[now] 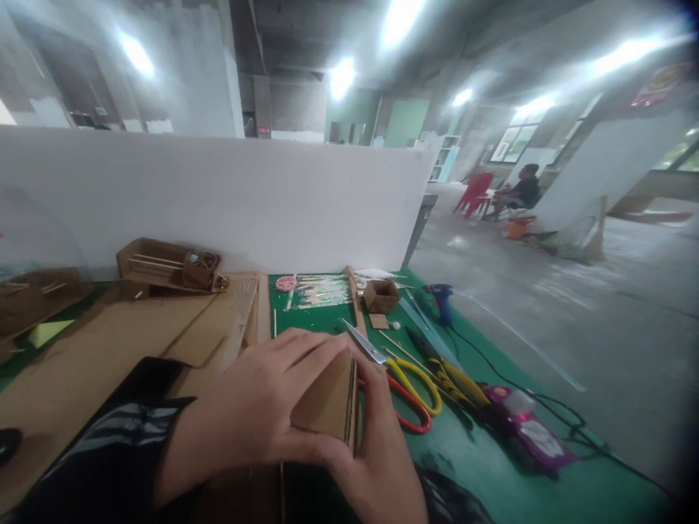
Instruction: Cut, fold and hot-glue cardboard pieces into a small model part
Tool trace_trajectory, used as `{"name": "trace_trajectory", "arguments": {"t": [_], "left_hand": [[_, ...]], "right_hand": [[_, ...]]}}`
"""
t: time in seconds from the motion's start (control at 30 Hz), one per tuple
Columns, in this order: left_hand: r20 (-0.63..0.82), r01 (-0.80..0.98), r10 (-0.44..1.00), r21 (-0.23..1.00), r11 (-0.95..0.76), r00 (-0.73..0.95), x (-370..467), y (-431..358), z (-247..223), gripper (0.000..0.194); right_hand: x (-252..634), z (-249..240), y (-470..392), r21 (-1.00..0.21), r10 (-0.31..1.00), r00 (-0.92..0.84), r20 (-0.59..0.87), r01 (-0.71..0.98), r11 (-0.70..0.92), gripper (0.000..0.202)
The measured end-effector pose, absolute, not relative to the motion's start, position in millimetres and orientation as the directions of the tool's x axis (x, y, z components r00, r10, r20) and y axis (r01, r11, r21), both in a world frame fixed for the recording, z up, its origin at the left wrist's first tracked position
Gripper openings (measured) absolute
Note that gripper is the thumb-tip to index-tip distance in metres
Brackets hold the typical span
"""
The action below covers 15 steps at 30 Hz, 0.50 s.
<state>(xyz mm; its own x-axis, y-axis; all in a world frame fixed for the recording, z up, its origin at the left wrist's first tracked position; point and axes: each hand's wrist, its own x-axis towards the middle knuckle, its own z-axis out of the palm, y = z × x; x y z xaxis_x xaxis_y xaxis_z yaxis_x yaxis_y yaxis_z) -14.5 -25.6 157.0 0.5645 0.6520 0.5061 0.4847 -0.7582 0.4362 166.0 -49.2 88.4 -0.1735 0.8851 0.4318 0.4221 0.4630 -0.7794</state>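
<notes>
A small folded cardboard piece, with layered edges facing right, is held between both hands near the bottom middle. My left hand wraps over its left side, fingers on the top edge and thumb along the bottom. Along the right side, my right hand closes on the same piece, its fingertips partly hidden behind it. Just beyond the right hand lie scissors with one red and one yellow handle, blades pointing up and left.
Cardboard sheets and an open cardboard box lie left. A small box, sticks, pliers, a blue glue gun and a purple device are right. A white partition stands behind; a person sits far off.
</notes>
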Motion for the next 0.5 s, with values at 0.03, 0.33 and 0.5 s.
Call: {"name": "trace_trajectory", "arguments": {"t": [0.03,0.33,0.5], "left_hand": [[0.485,0.511,0.644,0.391,-0.765,0.592,-15.2,-25.2,156.7,0.083],[0.451,0.587,0.596,0.18,-0.789,0.664,-16.8,-23.6,156.9,0.081],[0.442,0.595,0.598,0.163,-0.787,0.669,-16.3,-24.8,156.7,0.082]], "right_hand": [[166.3,89.0,-49.3,-0.779,0.885,-0.177,0.431,0.422,0.464,0.082],[168.1,90.5,-50.0,-0.772,0.882,-0.188,0.433,0.428,0.47,0.081],[167.4,89.6,-51.4,-0.771,0.884,-0.188,0.429,0.434,0.466,0.083]]}}
